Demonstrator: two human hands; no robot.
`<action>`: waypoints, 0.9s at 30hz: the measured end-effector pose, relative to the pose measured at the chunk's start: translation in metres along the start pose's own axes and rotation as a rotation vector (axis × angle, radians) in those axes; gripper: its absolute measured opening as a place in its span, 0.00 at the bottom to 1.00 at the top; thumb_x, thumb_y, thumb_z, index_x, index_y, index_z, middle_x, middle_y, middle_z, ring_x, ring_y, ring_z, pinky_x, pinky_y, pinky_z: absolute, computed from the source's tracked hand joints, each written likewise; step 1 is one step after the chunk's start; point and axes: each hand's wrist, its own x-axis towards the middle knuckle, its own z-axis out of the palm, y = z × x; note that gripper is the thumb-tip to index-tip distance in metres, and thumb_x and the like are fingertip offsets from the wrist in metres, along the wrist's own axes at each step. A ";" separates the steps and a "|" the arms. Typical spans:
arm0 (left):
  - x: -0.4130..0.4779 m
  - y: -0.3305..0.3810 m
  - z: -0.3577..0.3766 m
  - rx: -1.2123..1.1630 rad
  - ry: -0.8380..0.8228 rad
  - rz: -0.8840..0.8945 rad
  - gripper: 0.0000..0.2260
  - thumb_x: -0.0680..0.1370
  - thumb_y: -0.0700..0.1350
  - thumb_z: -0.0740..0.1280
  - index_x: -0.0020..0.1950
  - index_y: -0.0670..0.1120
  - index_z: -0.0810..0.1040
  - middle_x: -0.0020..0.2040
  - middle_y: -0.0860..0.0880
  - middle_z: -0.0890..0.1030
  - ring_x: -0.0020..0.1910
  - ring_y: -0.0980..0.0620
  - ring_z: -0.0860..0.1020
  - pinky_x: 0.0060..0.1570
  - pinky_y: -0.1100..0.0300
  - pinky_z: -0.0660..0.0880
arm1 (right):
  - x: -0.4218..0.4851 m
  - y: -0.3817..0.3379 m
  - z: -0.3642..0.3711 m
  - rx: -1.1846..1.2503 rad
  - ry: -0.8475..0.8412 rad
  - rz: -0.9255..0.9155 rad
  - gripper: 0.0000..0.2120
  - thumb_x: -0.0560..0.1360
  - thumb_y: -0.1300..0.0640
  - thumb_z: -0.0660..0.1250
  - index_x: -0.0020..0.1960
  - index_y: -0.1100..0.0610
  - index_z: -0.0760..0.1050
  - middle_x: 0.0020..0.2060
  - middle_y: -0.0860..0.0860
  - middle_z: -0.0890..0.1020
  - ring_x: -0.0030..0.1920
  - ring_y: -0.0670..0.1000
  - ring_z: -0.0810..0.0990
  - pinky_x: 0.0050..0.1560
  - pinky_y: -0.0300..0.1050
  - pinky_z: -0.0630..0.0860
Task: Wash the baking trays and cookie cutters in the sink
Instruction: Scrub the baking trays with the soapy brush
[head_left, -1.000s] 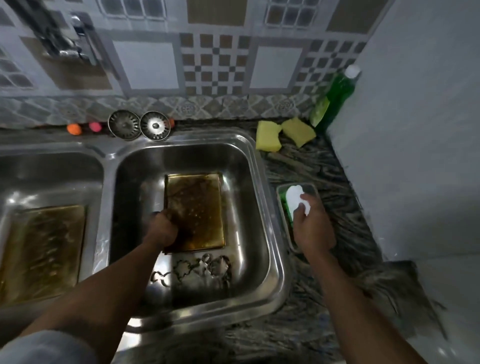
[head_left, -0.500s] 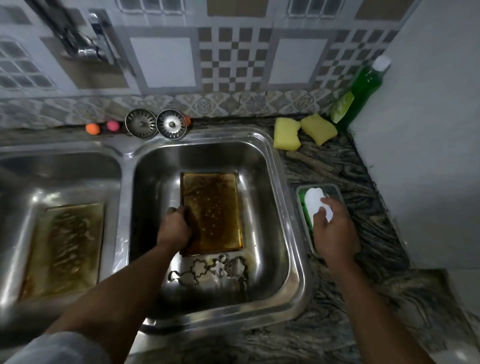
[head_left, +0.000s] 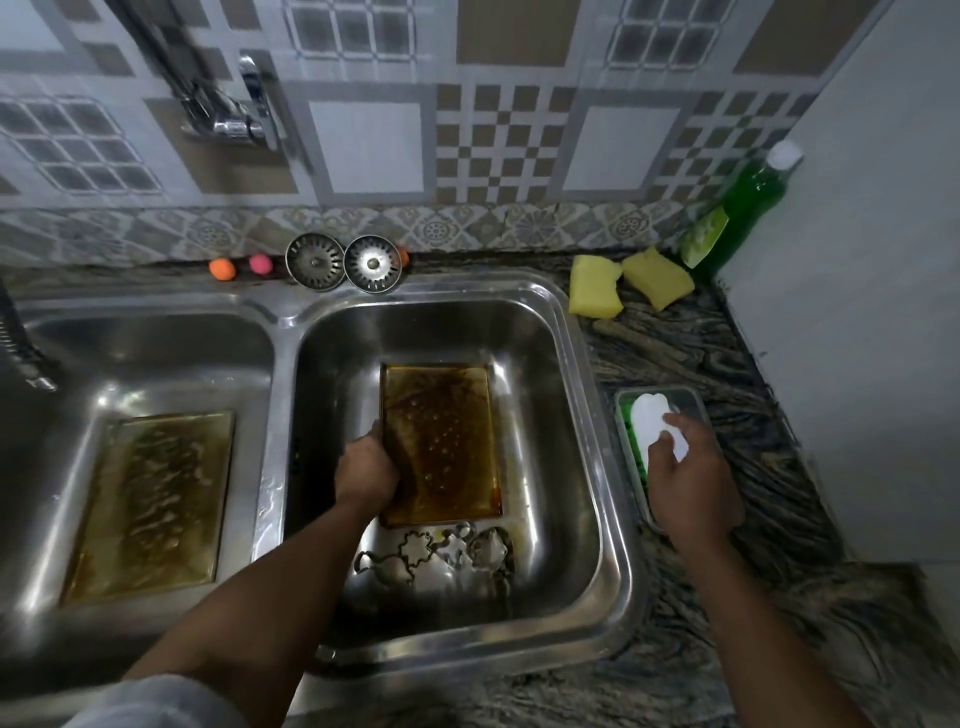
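Observation:
A greasy brown baking tray (head_left: 447, 441) lies in the right sink basin (head_left: 582, 415). My left hand (head_left: 366, 467) grips its left edge. Several metal cookie cutters (head_left: 441, 556) lie on the basin floor just in front of the tray. A second greasy baking tray (head_left: 150, 499) lies in the left basin (head_left: 67, 364). My right hand (head_left: 691, 478) holds a white sponge (head_left: 652, 421) over a small green soap dish (head_left: 631, 441) on the counter to the right of the sink.
Two yellow sponges (head_left: 597, 286) and a green dish soap bottle (head_left: 743, 202) stand at the back right corner. Two sink strainers (head_left: 343, 262) and small coloured balls (head_left: 223, 269) sit behind the sink. The tap (head_left: 234, 109) is on the wall at the upper left.
The camera view has shifted, so everything sits further right in frame. Both hands keep the same holds on the tray edge and the white sponge.

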 end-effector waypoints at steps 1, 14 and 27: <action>0.000 0.000 0.000 0.010 -0.006 -0.008 0.10 0.80 0.42 0.64 0.60 0.51 0.71 0.46 0.48 0.79 0.44 0.46 0.81 0.45 0.48 0.82 | 0.000 0.000 0.000 0.006 -0.003 -0.005 0.13 0.79 0.49 0.62 0.62 0.49 0.74 0.56 0.57 0.82 0.49 0.60 0.82 0.45 0.53 0.79; -0.002 0.009 -0.003 -0.033 0.072 -0.115 0.14 0.78 0.48 0.69 0.62 0.48 0.74 0.52 0.46 0.80 0.48 0.46 0.81 0.44 0.51 0.80 | 0.000 -0.001 0.004 0.014 0.021 0.004 0.13 0.79 0.52 0.63 0.62 0.51 0.76 0.57 0.55 0.82 0.50 0.59 0.82 0.44 0.46 0.74; 0.002 0.016 -0.023 -0.491 -0.317 0.090 0.25 0.77 0.36 0.68 0.68 0.59 0.70 0.67 0.49 0.72 0.67 0.46 0.72 0.61 0.50 0.76 | -0.003 -0.005 0.000 0.016 0.002 0.023 0.14 0.79 0.53 0.63 0.63 0.52 0.75 0.56 0.56 0.82 0.50 0.60 0.82 0.43 0.45 0.71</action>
